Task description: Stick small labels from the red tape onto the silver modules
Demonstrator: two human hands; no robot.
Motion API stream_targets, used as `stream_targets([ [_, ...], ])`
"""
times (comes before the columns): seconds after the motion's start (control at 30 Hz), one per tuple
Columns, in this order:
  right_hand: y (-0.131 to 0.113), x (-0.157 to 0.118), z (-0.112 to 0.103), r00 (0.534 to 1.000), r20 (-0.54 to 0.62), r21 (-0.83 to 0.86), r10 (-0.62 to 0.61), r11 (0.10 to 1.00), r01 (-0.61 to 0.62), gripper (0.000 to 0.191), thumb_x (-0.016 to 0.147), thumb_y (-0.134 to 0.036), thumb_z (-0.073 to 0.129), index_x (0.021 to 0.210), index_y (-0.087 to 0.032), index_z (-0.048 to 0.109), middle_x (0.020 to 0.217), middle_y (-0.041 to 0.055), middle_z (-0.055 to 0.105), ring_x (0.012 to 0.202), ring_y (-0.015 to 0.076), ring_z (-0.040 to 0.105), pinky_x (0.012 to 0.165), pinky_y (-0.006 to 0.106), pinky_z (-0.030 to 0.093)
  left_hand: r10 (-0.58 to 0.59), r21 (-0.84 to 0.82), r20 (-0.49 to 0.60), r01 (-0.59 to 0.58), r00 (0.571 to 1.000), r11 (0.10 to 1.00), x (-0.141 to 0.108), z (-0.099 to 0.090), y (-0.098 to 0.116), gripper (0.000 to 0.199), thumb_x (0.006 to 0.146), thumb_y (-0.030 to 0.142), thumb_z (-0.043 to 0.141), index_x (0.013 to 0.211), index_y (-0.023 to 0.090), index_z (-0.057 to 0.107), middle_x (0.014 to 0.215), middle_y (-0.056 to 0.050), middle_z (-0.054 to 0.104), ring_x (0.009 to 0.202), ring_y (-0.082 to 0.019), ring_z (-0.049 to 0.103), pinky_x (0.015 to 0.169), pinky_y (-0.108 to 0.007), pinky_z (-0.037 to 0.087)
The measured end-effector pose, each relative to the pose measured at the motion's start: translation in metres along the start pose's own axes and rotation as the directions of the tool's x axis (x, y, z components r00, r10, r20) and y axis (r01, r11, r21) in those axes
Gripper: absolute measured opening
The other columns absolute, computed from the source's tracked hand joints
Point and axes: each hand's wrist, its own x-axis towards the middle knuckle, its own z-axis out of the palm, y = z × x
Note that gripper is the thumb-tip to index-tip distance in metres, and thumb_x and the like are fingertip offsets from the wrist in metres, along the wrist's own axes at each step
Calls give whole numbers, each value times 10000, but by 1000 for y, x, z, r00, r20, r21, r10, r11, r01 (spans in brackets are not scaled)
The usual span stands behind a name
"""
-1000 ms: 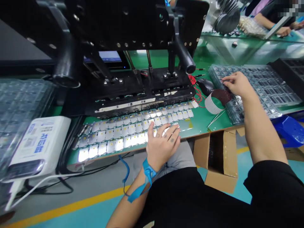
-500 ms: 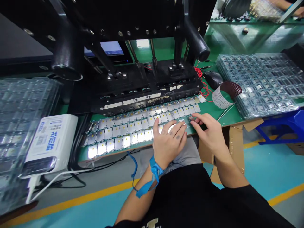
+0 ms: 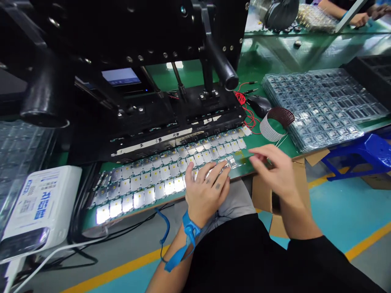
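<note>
Rows of small circuit boards with silvery shield plates [image 3: 149,195] lie along the front of the green bench. My left hand [image 3: 207,187], a blue wrist strap [image 3: 191,232] round its wrist, rests palm down over the right end of the front row, its fingers spread. Just past its fingertips a small board [image 3: 232,161] shows a pale square part on top. Part of the row beneath this hand is hidden. To the right, my right hand [image 3: 271,169] hovers over the bench edge, thumb and forefinger slightly apart, nothing visible between them.
A black test fixture [image 3: 171,122] with lever handles stands behind the boards. Stacked clear trays [image 3: 317,106], a mouse [image 3: 259,106], a perforated ring [image 3: 273,124] and red wires [image 3: 241,98] lie right. A white box [image 3: 42,207] stands left; an open carton [image 3: 262,191] sits below.
My right hand has drawn back to the right from the boards, and the small dark thing between its fingertips is gone. The left hand stays over the front row. The view has shifted right.
</note>
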Motion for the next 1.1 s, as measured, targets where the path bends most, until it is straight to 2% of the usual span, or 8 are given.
stream_targets([
  [0.13,53,85,-62,974,-211,-247,-81,969,27,166,947,-349,533,980,-304,689,963,0,690,855,170,626,778,372,527,125,21,25,-125,992,992,-2,-3,-3,270,863,246,680,1132,273,670,1256,18,695,1079,-223,644,1228,-520,135],
  [0.2,96,136,-76,994,-113,-442,-5,896,-46,225,966,-340,497,1095,-289,675,981,25,669,859,145,581,895,368,509,183,34,65,-186,981,982,-1,-4,-3,278,884,266,664,1161,280,664,1305,15,667,1103,-225,639,1239,-519,109],
  [0.33,172,196,-68,997,4,-492,72,869,-61,250,900,-356,621,993,-134,690,760,8,572,769,114,524,883,359,494,223,53,127,-231,966,971,0,-6,-3,288,918,300,634,1205,292,650,1362,19,624,1164,-236,621,1231,-531,149],
  [0.47,200,203,-57,998,12,-469,66,882,-52,197,849,-361,677,923,-183,717,730,11,520,754,121,491,855,358,480,234,51,139,-243,962,969,0,-4,-3,287,938,316,608,1222,286,640,1372,29,617,1180,-221,615,1202,-511,245],
  [0.6,168,196,-69,988,-139,-443,59,889,-116,79,812,-190,699,881,-155,683,868,75,582,759,119,491,857,380,458,222,52,156,-232,963,971,-2,-2,-4,290,962,329,570,1241,272,627,1384,38,608,1192,-207,602,1194,-502,273],
  [0.73,71,137,-72,966,-236,-266,-105,963,40,331,901,-279,602,1230,-291,572,962,74,612,795,188,570,731,382,483,231,12,156,-236,960,972,-3,-1,-5,309,955,332,585,1254,265,617,1379,20,614,1208,-214,588,1186,-505,292],
  [0.87,-3,43,-30,966,38,-205,-255,944,257,201,906,-265,597,1086,-346,634,859,9,613,788,187,580,728,382,489,221,-15,150,-221,964,975,-4,0,-6,334,935,321,616,1264,261,610,1368,-1,621,1213,-217,577,1186,-503,298],
  [1.1,12,-8,35,999,48,-150,1,989,6,217,920,-268,596,1118,-205,660,847,12,631,771,123,567,746,297,497,224,25,151,-230,963,973,-4,-1,-6,290,969,326,566,1245,259,622,1361,40,627,1216,-193,568,1215,-486,239],
])
